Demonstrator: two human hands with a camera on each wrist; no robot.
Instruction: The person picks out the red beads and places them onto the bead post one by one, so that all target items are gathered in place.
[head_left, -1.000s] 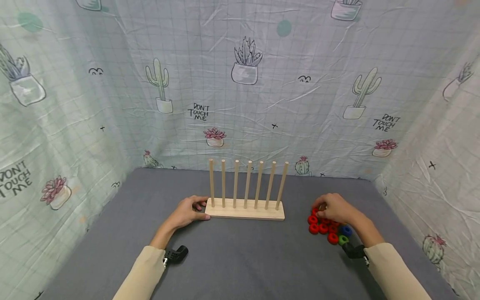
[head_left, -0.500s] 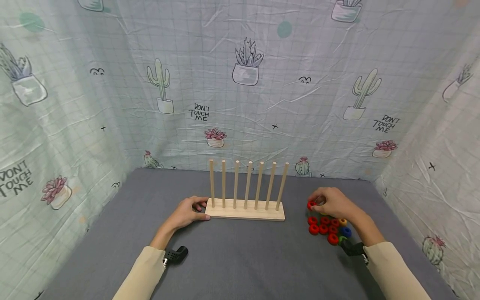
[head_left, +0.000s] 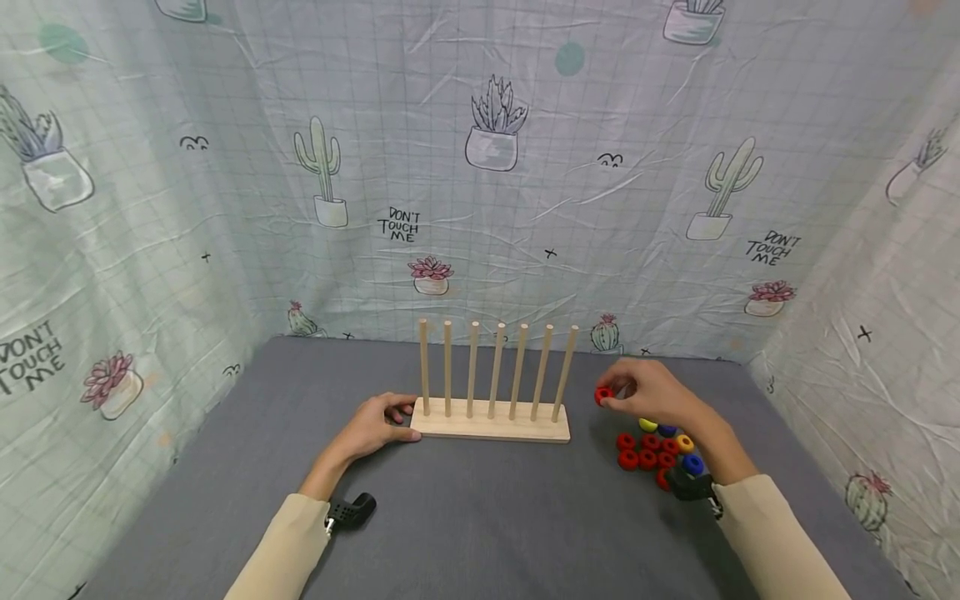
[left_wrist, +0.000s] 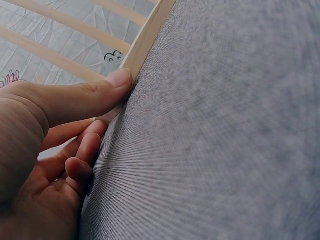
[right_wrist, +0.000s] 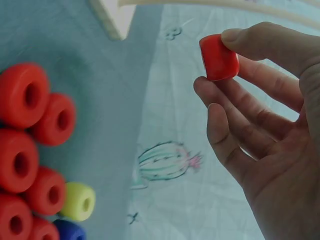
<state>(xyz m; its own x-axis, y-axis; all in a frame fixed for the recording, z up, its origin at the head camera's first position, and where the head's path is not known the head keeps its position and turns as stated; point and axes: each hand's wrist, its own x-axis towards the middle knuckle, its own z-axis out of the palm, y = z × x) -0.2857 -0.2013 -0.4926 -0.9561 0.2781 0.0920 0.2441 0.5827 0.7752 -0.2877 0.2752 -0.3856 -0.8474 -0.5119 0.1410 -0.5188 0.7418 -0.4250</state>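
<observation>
A wooden peg rack (head_left: 491,422) stands on the grey cloth, its upright pegs all bare. My left hand (head_left: 377,425) grips the left end of its base, the thumb (left_wrist: 117,80) at the front edge and the fingers round behind. To the right of the rack, my right hand (head_left: 647,392) pinches a red bead (right_wrist: 219,57) between thumb and fingers, raised above the table. That bead (head_left: 603,396) has a hole through it. Below the right hand lies a group of loose beads (head_left: 647,459), mostly red, with yellow, blue and orange ones among them.
Grey cloth (head_left: 480,525) covers the table. A printed cactus curtain (head_left: 495,208) hangs behind and at both sides. The right wrist camera (head_left: 690,483) hides part of the bead group.
My right hand has picked the red bead from the group, lifted it and carried it left toward the rack. The left hand and the rack have stayed in place.
</observation>
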